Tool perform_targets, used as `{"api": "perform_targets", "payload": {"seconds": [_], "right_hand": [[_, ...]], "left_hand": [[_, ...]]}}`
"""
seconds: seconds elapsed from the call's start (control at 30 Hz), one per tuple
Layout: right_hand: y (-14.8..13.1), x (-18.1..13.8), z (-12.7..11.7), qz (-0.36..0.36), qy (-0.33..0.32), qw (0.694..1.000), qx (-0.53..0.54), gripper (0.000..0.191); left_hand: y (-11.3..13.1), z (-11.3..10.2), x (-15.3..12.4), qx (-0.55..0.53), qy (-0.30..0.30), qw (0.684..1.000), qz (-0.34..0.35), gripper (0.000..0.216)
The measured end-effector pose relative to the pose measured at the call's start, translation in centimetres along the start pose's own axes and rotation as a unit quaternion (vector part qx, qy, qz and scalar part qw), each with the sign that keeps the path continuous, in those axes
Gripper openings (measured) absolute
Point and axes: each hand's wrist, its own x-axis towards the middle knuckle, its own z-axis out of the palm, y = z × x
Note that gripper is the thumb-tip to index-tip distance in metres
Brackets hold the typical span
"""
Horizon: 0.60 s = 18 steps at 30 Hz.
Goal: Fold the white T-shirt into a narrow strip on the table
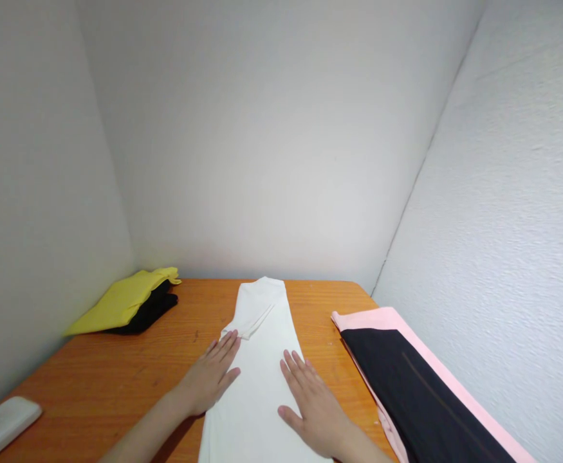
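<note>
A white garment [262, 360] lies folded lengthwise down the middle of an orange wooden table [117, 379], its narrow end toward the back wall. My left hand [208, 379] rests flat on the garment's left edge, fingers together and stretched out. My right hand [310, 405] lies flat on the garment's right side, fingers slightly spread. Neither hand grips the cloth.
A yellow folded garment [121, 299] sits on a black one [150, 312] at the back left corner. A black and pink garment [416, 392] lies along the right wall. A white flat object [1, 424] is at the front left. White walls enclose the table on three sides.
</note>
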Motion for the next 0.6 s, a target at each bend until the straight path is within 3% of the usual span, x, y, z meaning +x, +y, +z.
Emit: {"api": "perform_targets", "payload": {"seconds": [0.23,0.33,0.47,0.6], "right_hand": [[0.2,-1.1,-0.4,-0.001,0.019,1.000,0.002,0.070],[-0.5,-1.7,-1.3,-0.008,0.031,0.999,0.005,0.069],[-0.4,-4.3,-1.5,-0.080,0.046,0.996,-0.005,0.072],[1.5,-7.0,0.8,-0.181,0.075,0.979,-0.063,0.068]], "left_hand": [[-0.5,-0.3,-0.1,0.003,0.004,1.000,0.005,0.054],[0.7,-1.7,-0.6,0.026,0.021,0.999,0.030,0.055],[4.1,-3.9,-4.0,0.053,0.028,0.987,0.152,0.060],[5.8,-3.3,-8.6,0.114,0.069,0.948,0.290,0.059]]}}
